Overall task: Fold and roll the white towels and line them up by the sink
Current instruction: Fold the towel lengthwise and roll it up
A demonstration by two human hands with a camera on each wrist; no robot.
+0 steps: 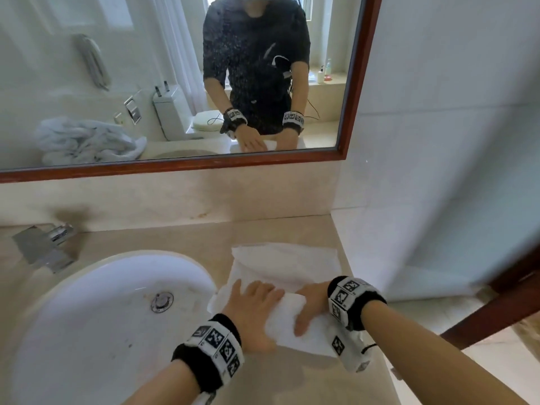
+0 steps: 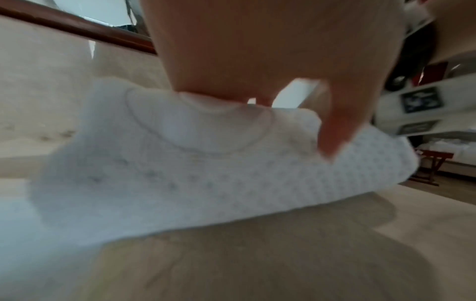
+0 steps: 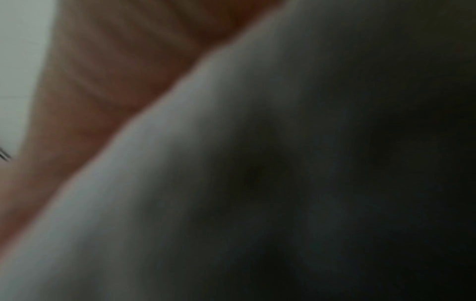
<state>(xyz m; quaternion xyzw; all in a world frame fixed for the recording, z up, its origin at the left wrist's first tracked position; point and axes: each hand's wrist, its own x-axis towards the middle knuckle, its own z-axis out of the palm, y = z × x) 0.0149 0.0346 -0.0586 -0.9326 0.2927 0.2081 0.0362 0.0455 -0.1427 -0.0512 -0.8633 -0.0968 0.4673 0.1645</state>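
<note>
A white towel (image 1: 286,267) lies on the beige counter (image 1: 271,229) to the right of the sink (image 1: 96,287). Its near end is rolled up into a thick roll (image 1: 309,340). My left hand (image 1: 257,299) lies on the left part of the roll, fingers spread and fairly straight, pressing down. In the left wrist view the thumb (image 2: 335,130) rests on the front of the towel (image 2: 180,173). My right hand (image 1: 306,311) curls its fingers over the roll's right part. The right wrist view is dark and blurred, showing only skin (image 3: 103,71) against towel (image 3: 167,173).
A chrome tap (image 1: 43,247) stands behind the basin at the left. The mirror (image 1: 204,165) above the counter reflects a pile of crumpled white towels (image 1: 84,141). The counter ends close to the right of the towel, beside a white wall and a dark wooden door frame (image 1: 511,302).
</note>
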